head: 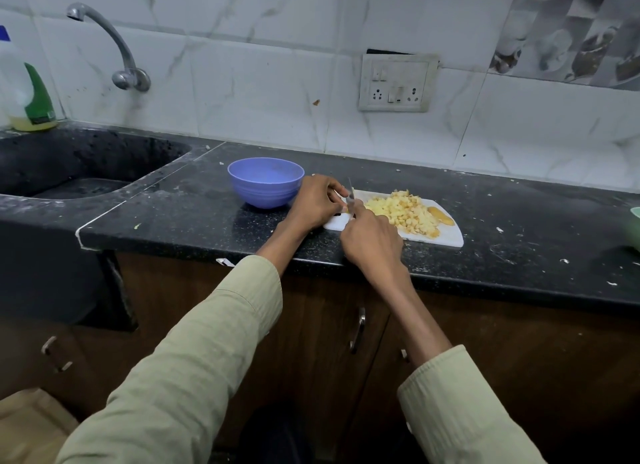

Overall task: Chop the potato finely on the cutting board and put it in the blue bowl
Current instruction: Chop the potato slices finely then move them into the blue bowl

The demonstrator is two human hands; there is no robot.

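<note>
- My left hand [317, 200]: fingers curled at the left end of the cutting board, pinching a small yellow piece of potato [344, 208] against the blade.
- My right hand [372, 244]: curled around the handle of a knife [350, 200]; the handle is hidden in my grip, and the blade rises between my two hands.
- Cutting board [450, 237]: white, flat on the black speckled bench [194, 214], near the front edge.
- Chopped potato [405, 212]: a heap of small yellow bits on the middle of the board, just right of my hands.
- Potato slice [440, 216]: one longer uncut piece, at the right end of the heap.
- Blue bowl [265, 181]: upright on the bench, just left of the board and beside my left hand; I see no potato inside.
- Sink [79, 166]: dark basin at the left, with a metal tap [117, 48] on the tiled wall above.
- Bottle [26, 93]: clear with a green label, at the far left behind the sink.
- Switch and socket plate [397, 83]: on the wall above the board.
</note>
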